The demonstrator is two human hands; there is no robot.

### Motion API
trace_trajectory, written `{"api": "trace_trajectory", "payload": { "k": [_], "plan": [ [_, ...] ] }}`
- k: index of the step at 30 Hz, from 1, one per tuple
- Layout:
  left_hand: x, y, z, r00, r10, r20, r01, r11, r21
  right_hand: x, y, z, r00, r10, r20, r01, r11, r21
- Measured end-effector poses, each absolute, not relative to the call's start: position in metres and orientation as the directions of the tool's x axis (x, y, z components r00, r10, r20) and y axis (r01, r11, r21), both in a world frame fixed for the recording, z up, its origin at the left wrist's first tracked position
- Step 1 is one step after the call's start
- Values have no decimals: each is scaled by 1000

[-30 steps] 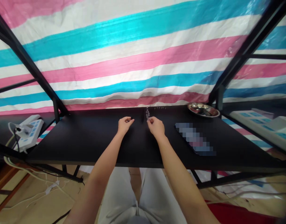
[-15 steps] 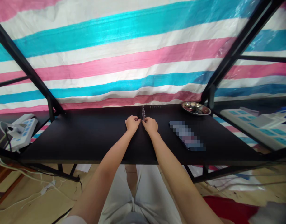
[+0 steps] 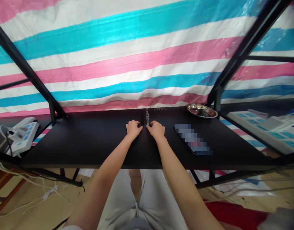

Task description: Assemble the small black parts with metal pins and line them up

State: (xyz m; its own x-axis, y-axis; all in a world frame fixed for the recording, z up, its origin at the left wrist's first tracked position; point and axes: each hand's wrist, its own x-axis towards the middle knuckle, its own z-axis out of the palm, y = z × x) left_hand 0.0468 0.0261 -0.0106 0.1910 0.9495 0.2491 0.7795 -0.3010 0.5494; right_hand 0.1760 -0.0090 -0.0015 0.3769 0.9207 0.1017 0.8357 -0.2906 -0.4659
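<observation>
A row of small clear pieces [image 3: 147,115], too small to name, runs away from me along the middle of the black tabletop [image 3: 94,140]. Just left of the row's near end is my left hand [image 3: 134,129], its fingers bent and apart from the thumb, with nothing visible between them. My right hand [image 3: 156,130] rests at the near end on the other side, thumb and forefinger parted beside the closest piece. Whether they touch that piece is hard to make out. A second short line of tiny pieces [image 3: 160,110] lies near the back edge.
A shiny metal dish [image 3: 202,111] stands at the back right. In front of it lies a pixelated, phone-shaped object [image 3: 192,140]. Power strips [image 3: 23,139] with cables are at the left; a larger white strip [image 3: 264,131] is at the right. Striped sheeting [image 3: 127,67] hangs behind.
My left hand has drawn away to the left and slightly toward me, widening the gap between the hands. My right hand has shifted slightly right and nearer, its thumb and forefinger parting.
</observation>
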Motion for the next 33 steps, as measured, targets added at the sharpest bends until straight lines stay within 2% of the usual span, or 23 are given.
{"api": "trace_trajectory", "payload": {
  "k": [7, 11, 15, 26, 33],
  "plan": [
    [39, 8, -4, 308, 841, 445, 798, -483, 360, 176, -9, -4, 362, 924, 123, 850, -273, -450],
    [44, 1, -1, 418, 790, 448, 786, -562, 258, 176, -9, -7, 357, 916, 184, 861, -246, -445],
    [44, 2, -3, 455, 779, 431, 793, -575, 202, 176, -9, -9, 352, 910, 220, 868, -229, -440],
    [42, 6, -1, 369, 776, 511, 796, -548, 256, 174, -4, -15, 355, 904, 239, 871, -226, -437],
    [42, 0, 3, 230, 744, 627, 743, -551, 381, 174, -1, -15, 332, 919, 215, 871, -211, -444]
  ]
}}
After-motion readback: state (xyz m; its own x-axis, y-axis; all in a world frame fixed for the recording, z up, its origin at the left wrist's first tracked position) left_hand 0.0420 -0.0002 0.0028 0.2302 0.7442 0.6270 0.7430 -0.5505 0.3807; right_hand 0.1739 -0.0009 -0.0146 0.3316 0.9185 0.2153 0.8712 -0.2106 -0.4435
